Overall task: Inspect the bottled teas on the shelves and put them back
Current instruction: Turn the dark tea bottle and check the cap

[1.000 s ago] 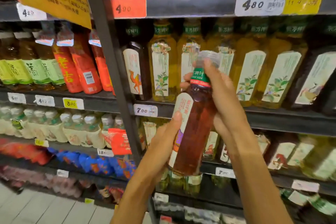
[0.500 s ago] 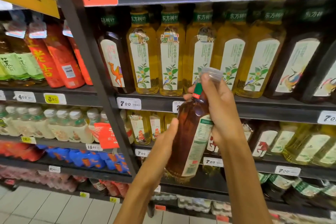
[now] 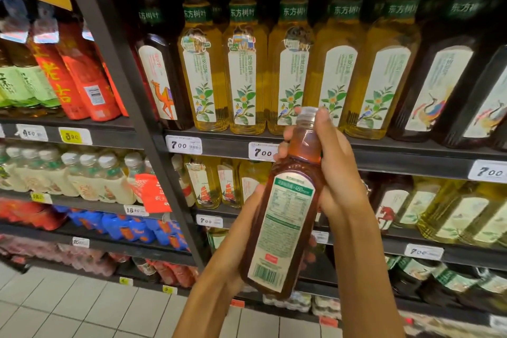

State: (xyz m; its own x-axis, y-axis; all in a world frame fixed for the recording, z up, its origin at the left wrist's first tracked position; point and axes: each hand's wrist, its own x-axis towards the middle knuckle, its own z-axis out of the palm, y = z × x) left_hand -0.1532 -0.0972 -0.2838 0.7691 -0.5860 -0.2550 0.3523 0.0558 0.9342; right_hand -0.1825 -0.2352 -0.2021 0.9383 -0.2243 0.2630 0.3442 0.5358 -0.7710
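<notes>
A reddish-brown clear plastic tea bottle was held up in front of the shelves, tilted slightly with its top leaning to the right, its white and green back label with a barcode turned toward the camera; the left hand gripped the lower body of the bottle from the left, thumb along the side and the other fingers hidden behind it; the right hand wrapped round the neck and shoulder, its fingertips showing on the far left of the neck and one finger reaching up beside the clear cap.

Just behind and above the hands stood a row of tall yellow tea bottles with green collars and white leaf-printed labels on a dark metal shelf; white price tags marked 700 were fixed to the shelf edge to the left of the right hand; a dark tea bottle with a camel on its label stood at the left end of that row, and more dark bottles with bird labels stood to the right of the hands.

Far left of the hands, past a slanted dark upright post, were red-labelled bottles; below them, packs of pale bottles with white caps; a pale tiled floor lay below the left hand.
</notes>
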